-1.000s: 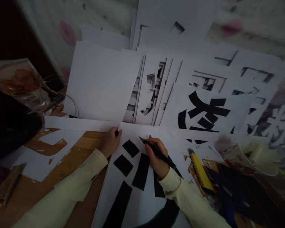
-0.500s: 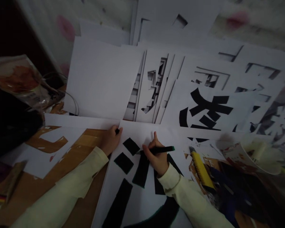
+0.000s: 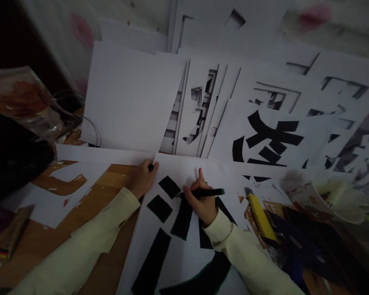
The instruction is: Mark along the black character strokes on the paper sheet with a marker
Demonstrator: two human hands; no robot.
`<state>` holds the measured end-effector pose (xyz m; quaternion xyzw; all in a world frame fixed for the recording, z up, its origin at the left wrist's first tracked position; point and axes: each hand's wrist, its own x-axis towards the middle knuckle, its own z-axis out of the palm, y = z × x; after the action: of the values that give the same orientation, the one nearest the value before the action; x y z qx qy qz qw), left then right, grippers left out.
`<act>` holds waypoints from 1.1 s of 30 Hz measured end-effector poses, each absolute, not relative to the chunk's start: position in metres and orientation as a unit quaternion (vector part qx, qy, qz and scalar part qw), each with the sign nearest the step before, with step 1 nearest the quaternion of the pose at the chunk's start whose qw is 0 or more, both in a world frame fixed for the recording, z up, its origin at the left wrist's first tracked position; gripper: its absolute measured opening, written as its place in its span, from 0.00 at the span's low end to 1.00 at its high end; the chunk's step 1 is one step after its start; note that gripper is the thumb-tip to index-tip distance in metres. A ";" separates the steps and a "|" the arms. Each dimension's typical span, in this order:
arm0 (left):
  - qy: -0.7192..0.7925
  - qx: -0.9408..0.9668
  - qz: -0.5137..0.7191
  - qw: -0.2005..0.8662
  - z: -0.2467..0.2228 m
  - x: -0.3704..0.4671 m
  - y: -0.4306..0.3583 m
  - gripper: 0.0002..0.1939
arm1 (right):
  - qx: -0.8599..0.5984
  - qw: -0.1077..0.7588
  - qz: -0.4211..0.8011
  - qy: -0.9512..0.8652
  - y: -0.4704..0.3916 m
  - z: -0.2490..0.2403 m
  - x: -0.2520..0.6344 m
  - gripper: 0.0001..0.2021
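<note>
My right hand (image 3: pixel 203 200) is closed around a black marker (image 3: pixel 210 192) with a green end. Its tip rests by a black block (image 3: pixel 169 187) on a white sheet (image 3: pixel 184 262). Several bold black shapes cover that sheet, some with green edges, and my hand and sleeve hide part of them. At the sheet's upper left edge, my left hand (image 3: pixel 143 179) is closed on a small black thing that looks like a marker cap (image 3: pixel 150 167). The same hand lies against the paper's edge.
A yellow utility knife (image 3: pixel 261 217) lies right of the sheet among paper scraps, near a paper tub (image 3: pixel 320 200). White sheets with cut-outs (image 3: pixel 199 110) lean at the back. A cut sheet (image 3: pixel 53 209) and a wooden-looking tool (image 3: pixel 15 233) lie on the left.
The view has shifted slightly, so most things sit a little higher. My right hand and the marker have barely moved over the sheet; my left hand stays at its edge.
</note>
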<state>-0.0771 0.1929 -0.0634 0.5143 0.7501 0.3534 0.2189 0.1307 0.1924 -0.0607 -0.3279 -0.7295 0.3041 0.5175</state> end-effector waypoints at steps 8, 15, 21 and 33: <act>0.748 0.520 0.349 0.218 -0.065 -0.077 0.195 0.17 | -0.321 0.485 0.298 -0.757 0.193 -0.060 0.131 0.15; 0.747 0.522 0.348 0.220 -0.065 -0.078 0.194 0.17 | -0.322 0.476 0.305 -0.760 0.192 -0.057 0.130 0.15; 0.745 0.524 0.347 0.224 -0.062 -0.077 0.192 0.17 | -0.326 0.477 0.308 -0.756 0.192 -0.058 0.130 0.15; 0.742 0.528 0.350 0.218 -0.064 -0.077 0.193 0.17 | -0.330 0.514 0.312 -0.728 0.192 -0.060 0.133 0.14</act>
<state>-0.0774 0.1931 -0.0636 0.5279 0.7424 0.3500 0.2184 0.1327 0.1924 -0.0599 -0.3298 -0.7277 0.3122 0.5140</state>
